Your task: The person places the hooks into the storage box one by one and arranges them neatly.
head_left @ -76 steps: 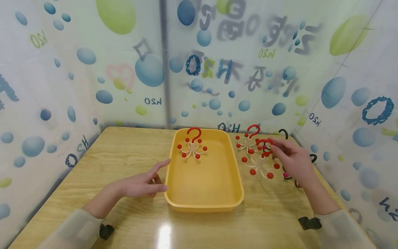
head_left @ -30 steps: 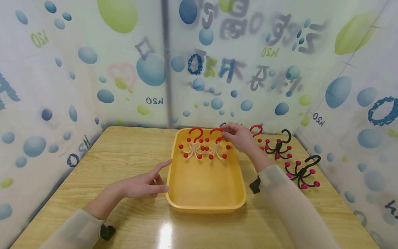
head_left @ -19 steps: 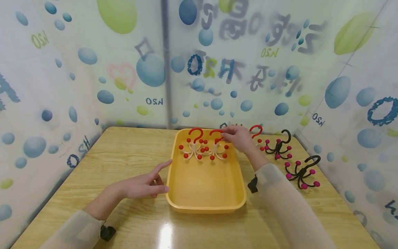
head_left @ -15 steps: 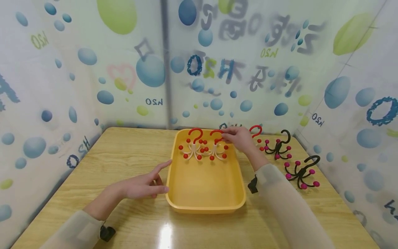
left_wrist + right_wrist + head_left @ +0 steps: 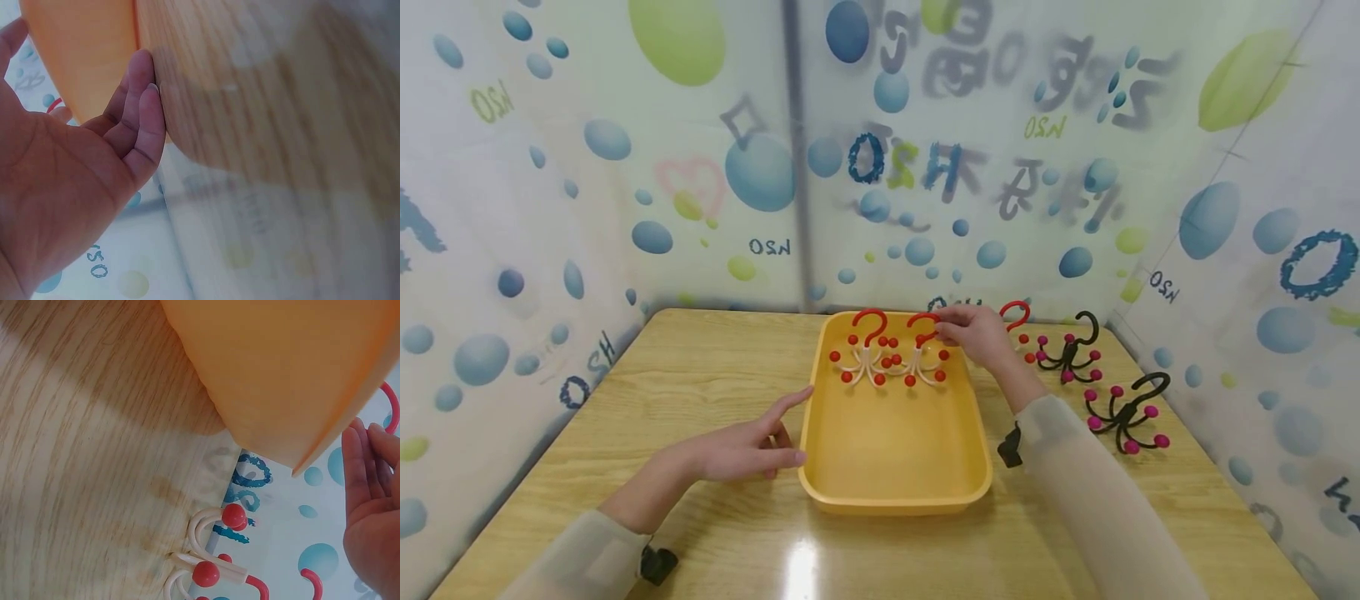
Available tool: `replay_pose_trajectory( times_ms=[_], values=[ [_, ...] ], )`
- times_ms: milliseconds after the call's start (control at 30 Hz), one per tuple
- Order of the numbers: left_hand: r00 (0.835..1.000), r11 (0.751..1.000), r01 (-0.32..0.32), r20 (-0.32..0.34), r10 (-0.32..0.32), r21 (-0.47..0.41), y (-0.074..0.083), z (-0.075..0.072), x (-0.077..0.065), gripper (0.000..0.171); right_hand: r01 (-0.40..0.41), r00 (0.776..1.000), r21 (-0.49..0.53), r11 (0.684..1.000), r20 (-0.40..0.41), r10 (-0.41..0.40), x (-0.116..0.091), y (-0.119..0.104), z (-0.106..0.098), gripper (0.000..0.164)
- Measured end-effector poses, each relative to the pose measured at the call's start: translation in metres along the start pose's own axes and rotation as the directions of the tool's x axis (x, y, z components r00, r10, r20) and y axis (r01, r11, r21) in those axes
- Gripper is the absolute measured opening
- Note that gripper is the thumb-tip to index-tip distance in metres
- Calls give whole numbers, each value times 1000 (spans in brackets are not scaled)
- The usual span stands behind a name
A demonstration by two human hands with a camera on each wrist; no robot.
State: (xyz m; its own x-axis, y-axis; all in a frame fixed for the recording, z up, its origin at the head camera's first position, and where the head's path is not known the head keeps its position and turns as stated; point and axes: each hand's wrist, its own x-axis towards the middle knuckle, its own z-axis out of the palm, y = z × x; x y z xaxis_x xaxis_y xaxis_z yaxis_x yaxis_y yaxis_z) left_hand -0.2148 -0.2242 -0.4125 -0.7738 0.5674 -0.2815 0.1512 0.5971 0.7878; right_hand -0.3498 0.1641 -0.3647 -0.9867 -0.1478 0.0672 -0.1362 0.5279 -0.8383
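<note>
In the head view, my right hand (image 5: 981, 333) pinches the red hook of a white-armed, red-tipped claw hanger (image 5: 917, 360) at the back of a yellow tray (image 5: 895, 450). Left of it stands a matching red-and-white claw hanger (image 5: 867, 358), its tips close to the held one's. My left hand (image 5: 737, 448) lies at the tray's left side, index finger and thumb spread against the rim. The left wrist view shows that palm (image 5: 69, 181) beside the tray wall, the other fingers resting on the table. In the right wrist view the fingertips (image 5: 353, 434) are partly behind the tray's edge.
Right of the tray, a third red-and-white claw hanger (image 5: 1015, 308) is partly hidden behind my right hand. Two black claw hangers with magenta tips, a farther one (image 5: 1067, 354) and a nearer one (image 5: 1126, 415), stand on the wooden table (image 5: 722, 358). A patterned curtain (image 5: 700, 208) backs the table.
Since the oldest frame my right hand has carried the red-and-white claw hanger leftward from the table into the tray. Over the last half second it has hardly moved. My left hand has stayed put.
</note>
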Motion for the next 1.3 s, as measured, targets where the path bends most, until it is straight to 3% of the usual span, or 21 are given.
replay_pose_trajectory(
  times_ms=[267,467,733,900,1067,1300],
  values=[
    [1000,1000,-10,10,10,9,0,3,3,89,20,1000,-26,999,-11,-21,-8,3,-8,35],
    [1000,1000,-6,5,6,9,1,3,3,89,95,994,-71,993,-45,-98,-27,-6,-31,35],
    [1000,1000,-10,-4,10,21,1,1,0,89,124,988,-132,983,-78,-135,-65,-14,-81,40],
    [1000,1000,-9,-7,9,19,0,1,-1,90,131,982,-225,966,-107,-158,-95,-12,-115,43],
    [1000,1000,-13,0,13,10,0,1,0,90,102,982,-288,952,-121,-142,-122,2,-150,40],
    [1000,999,-29,-1,29,19,0,1,1,90,10,979,-384,923,-186,-88,-148,40,-197,45]
  ],
)
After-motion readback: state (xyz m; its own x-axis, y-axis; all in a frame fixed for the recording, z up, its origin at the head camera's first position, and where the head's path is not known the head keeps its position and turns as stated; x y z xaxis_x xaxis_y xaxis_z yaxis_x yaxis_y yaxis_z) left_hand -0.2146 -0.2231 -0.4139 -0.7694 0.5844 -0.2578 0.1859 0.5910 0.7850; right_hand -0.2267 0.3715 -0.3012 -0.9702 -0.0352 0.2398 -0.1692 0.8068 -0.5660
